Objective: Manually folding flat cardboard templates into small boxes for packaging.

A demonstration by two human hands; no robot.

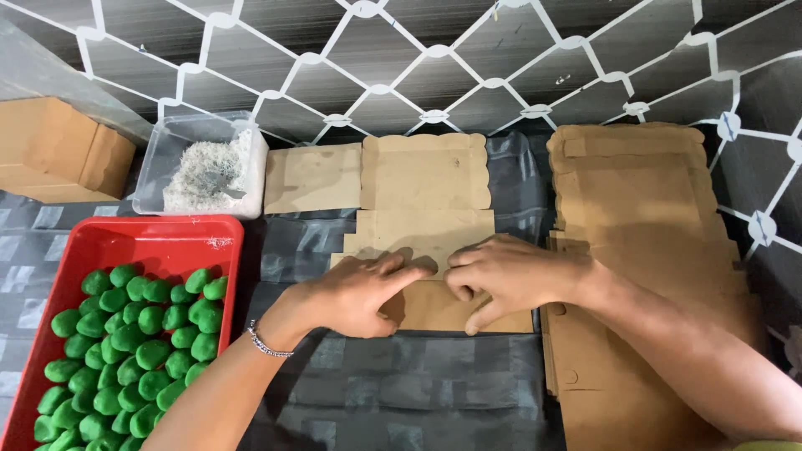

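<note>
Flat brown cardboard box blank [424,219]: centre of bench [418,392], long axis running away from the wearer, scalloped flap at far end. Left hand [355,296] and right hand [501,276]: fingers pressed flat on near end, gripping nothing. Stack of like blanks [643,209] at right. Red tray [125,242] of green lumps [134,351] at left.

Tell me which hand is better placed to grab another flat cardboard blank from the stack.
Probably the right hand: its forearm already lies across the stack of flat cardboard blanks on that side. The left hand sits nearer the red tray.
</note>
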